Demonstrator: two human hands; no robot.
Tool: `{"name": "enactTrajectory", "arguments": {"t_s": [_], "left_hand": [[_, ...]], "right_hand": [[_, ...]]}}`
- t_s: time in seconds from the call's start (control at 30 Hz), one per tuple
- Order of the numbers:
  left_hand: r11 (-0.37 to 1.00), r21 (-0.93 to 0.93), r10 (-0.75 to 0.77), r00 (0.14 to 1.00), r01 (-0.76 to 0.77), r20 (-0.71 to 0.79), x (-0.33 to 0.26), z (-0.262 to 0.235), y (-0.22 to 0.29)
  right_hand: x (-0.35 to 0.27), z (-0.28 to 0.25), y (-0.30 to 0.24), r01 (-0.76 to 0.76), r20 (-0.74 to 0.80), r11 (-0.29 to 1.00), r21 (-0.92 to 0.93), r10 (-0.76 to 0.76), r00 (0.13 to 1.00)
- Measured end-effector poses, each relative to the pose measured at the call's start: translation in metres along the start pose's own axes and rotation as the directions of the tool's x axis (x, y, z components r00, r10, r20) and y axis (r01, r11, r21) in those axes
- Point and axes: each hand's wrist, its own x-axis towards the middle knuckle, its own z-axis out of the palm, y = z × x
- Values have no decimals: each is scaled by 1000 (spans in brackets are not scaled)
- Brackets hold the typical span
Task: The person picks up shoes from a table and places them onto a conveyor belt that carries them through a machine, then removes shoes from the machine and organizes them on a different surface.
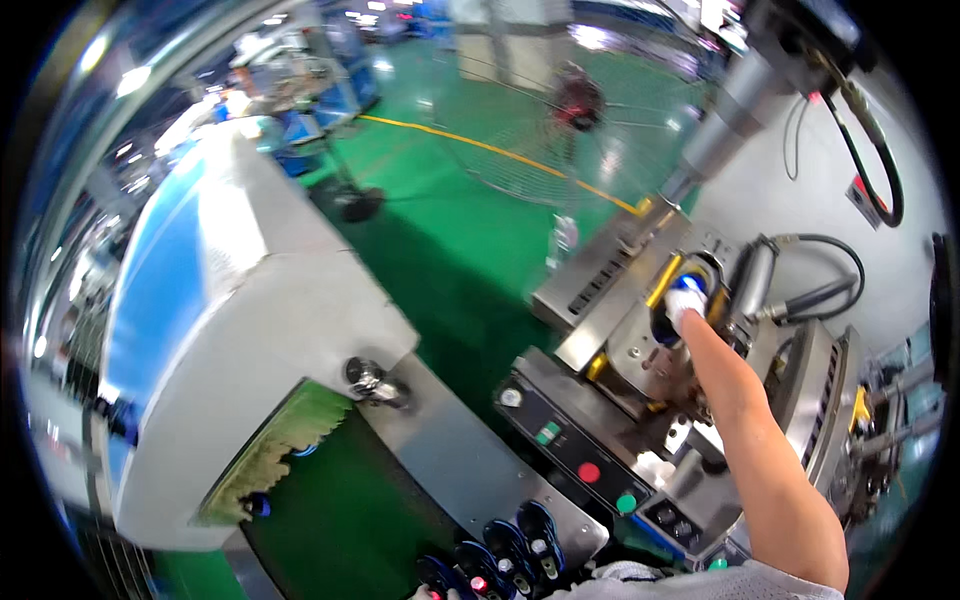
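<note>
My right arm reaches forward into a metal press machine point(640, 350). The white-gloved right hand point(685, 303) is closed over a blue-topped dark piece point(688, 283), shoe-like in outline, among the machine's clamps. The hand covers much of that piece. Of my left hand point(428, 594), only gloved fingertips show at the lower edge, beside a row of several black shoes point(507, 545) with blue trim. Pale, red and metallic fittings show in their openings. Whether those fingers grip a shoe is cut off by the frame.
A control panel with a red button point(588, 472) and green buttons fronts the press. At left, a green conveyor belt point(340, 510) runs under a white-and-blue hood point(290, 290) with a fringed green curtain point(285, 440). A large caged fan point(575, 100) stands beyond; hydraulic hoses point(830, 260) curve at right.
</note>
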Motion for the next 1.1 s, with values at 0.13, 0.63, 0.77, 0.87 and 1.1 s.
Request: {"name": "enactTrajectory", "arguments": {"t_s": [0.13,0.63,0.77,0.87,1.1], "left_hand": [[745,-578,-370,927,332,56,-16,-3,74],[859,-375,-308,937,348,164,-16,62,15],[866,-429,-217,967,255,136,-18,58,-7],[787,-421,-277,868,451,412,-2,27,-16],[720,-462,-232,807,518,543,38,-42,-87]], "right_hand": [[50,-44,8,60,220,996,73,-75,973],[-337,-143,204,872,706,-59,-487,-614,353],[-396,-166,141,926,826,111,-361,-423,373],[-457,-160,137,982,863,184,35,-501,63],[-676,-88,177,988,932,148,-32,-352,83]]}}
